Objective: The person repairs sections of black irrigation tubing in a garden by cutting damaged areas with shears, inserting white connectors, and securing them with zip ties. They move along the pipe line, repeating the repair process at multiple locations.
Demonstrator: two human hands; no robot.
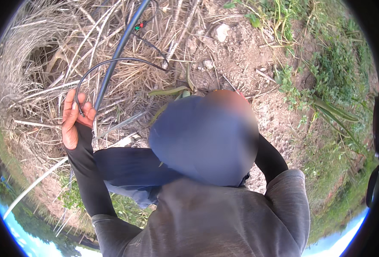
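My left hand [74,122], at the left with its palm turned up, is closed on the thin black tube [112,61]. The tube's ribbed end lies between the thumb and fingers, and the rest curves up and off to the right. A thicker black hose [120,49] runs from beside this hand to the top edge. A small red and green fitting [139,26] sits on thin black line next to the hose. My right hand [230,97] shows as a blurred patch at the far side of my raised knee [193,137]; its fingers are not clear.
Dry straw and stalks [48,51] cover the ground on the left. Bare soil [241,55] with a pale stone [220,32] lies ahead. Green weeds [339,73] grow on the right. A long pale stalk [37,184] slants past my left arm.
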